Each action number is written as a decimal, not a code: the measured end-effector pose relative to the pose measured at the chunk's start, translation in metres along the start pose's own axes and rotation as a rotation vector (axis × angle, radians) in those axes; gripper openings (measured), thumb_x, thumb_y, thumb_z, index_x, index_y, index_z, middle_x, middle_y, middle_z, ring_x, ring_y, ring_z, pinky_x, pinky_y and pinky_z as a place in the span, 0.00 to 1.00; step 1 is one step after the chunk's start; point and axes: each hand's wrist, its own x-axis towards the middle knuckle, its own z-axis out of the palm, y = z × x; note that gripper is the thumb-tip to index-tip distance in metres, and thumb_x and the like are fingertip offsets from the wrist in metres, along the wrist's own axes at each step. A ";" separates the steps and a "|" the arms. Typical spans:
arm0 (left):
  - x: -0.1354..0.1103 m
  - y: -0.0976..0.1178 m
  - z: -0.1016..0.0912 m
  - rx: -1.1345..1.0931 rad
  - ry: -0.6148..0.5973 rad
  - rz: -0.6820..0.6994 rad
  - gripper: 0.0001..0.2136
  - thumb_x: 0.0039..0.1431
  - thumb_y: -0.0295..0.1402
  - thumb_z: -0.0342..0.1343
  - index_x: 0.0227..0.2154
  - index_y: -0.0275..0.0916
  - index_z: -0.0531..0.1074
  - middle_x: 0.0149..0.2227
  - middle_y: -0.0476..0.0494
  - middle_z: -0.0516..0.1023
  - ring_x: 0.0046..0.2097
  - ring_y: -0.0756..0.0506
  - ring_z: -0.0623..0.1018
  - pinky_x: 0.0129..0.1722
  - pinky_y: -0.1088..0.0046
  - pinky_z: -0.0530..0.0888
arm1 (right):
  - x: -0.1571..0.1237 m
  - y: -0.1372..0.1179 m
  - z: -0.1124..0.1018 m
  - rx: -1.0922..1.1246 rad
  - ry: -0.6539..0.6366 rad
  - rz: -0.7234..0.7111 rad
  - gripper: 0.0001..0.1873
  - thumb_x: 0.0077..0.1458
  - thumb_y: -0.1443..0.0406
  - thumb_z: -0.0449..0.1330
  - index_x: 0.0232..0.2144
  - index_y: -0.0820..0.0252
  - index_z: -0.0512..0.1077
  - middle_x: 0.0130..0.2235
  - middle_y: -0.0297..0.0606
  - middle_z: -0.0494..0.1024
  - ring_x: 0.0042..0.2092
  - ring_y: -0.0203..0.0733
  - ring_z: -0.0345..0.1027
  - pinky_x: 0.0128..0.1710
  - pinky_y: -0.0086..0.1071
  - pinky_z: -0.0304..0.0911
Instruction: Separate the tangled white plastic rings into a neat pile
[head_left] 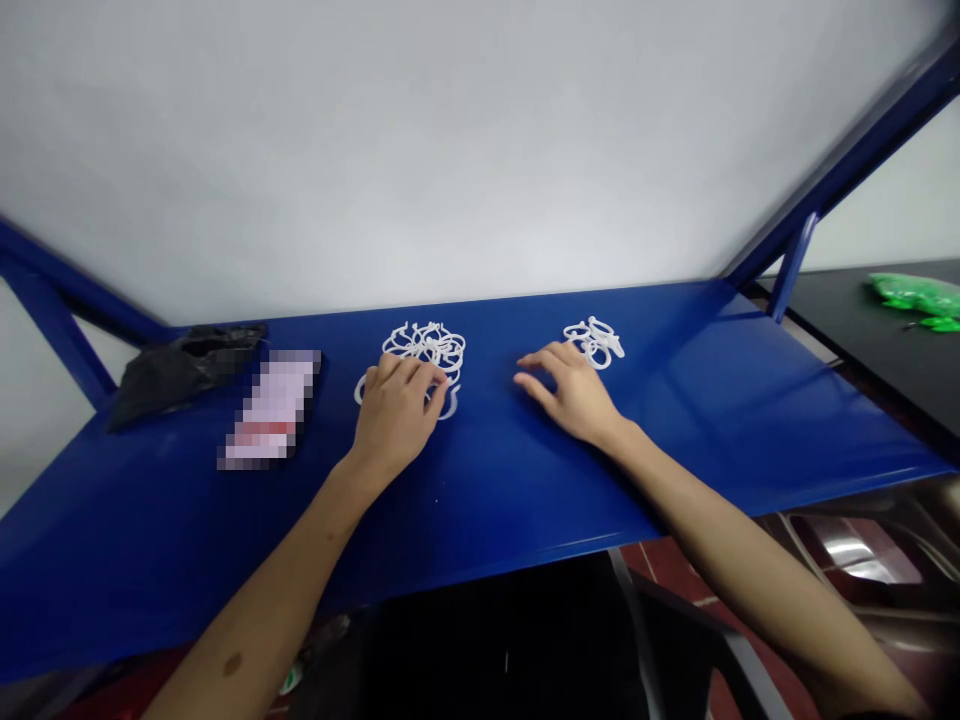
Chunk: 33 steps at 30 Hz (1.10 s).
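Left hand (397, 405): Lowered palm-down over the near part of the larger pile (430, 345), with fingers bent and held close together and thumb angled in alongside. Impossible to tell whether pinching a piece, with the fingertips turned down and partly hidden.

Larger pile: Heaped on the blue counter (480, 520) toward the white wall (450, 150), partly beneath and partly just beyond the left hand. Made up of thin white rings with loops crossed over one another, likely to snag if tugged from the middle. Probably best taken from the outside, one rim at a time, with a straight, light lift.

Right hand: Poised over the counter between the two piles, just beside the smaller pile (596, 340), with fingers gently curved and spread away from the thumb. Nothing visible in the gap. Well placed, seemingly, to steady one ring against another's pull.

Smaller pile: Gathered just beyond the right hand, well apart from the larger pile. Best spared a nudge from the knuckles.

Black bag (191, 365) and pixelated flat object (274, 405): Lying left of the left hand, best left untouched.
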 end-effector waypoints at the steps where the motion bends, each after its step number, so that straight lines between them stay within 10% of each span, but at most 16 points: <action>1: 0.001 0.004 0.001 -0.038 0.047 0.008 0.05 0.64 0.31 0.55 0.33 0.41 0.73 0.34 0.42 0.78 0.41 0.38 0.72 0.42 0.59 0.69 | -0.001 -0.009 0.003 0.074 -0.063 -0.019 0.14 0.65 0.53 0.57 0.43 0.56 0.73 0.45 0.44 0.77 0.47 0.49 0.68 0.51 0.45 0.65; 5: 0.002 0.020 0.008 -0.202 0.155 0.040 0.05 0.64 0.29 0.55 0.31 0.41 0.71 0.31 0.47 0.78 0.37 0.44 0.74 0.43 0.63 0.72 | -0.006 -0.041 0.011 0.356 -0.195 0.034 0.15 0.64 0.51 0.58 0.40 0.55 0.69 0.38 0.36 0.78 0.38 0.41 0.72 0.40 0.36 0.67; 13: 0.000 0.035 0.012 -0.384 0.175 -0.092 0.03 0.62 0.30 0.60 0.38 0.41 0.76 0.35 0.47 0.81 0.39 0.46 0.78 0.40 0.68 0.76 | -0.008 -0.049 0.018 0.550 -0.018 0.151 0.11 0.66 0.59 0.55 0.48 0.56 0.65 0.29 0.29 0.75 0.30 0.36 0.72 0.32 0.30 0.66; 33: -0.007 0.035 0.019 -0.754 0.149 -0.349 0.09 0.60 0.38 0.64 0.42 0.44 0.78 0.35 0.49 0.83 0.33 0.49 0.80 0.36 0.71 0.77 | -0.010 -0.050 0.022 0.460 0.092 -0.030 0.06 0.68 0.63 0.54 0.41 0.54 0.71 0.46 0.38 0.82 0.46 0.41 0.78 0.46 0.36 0.73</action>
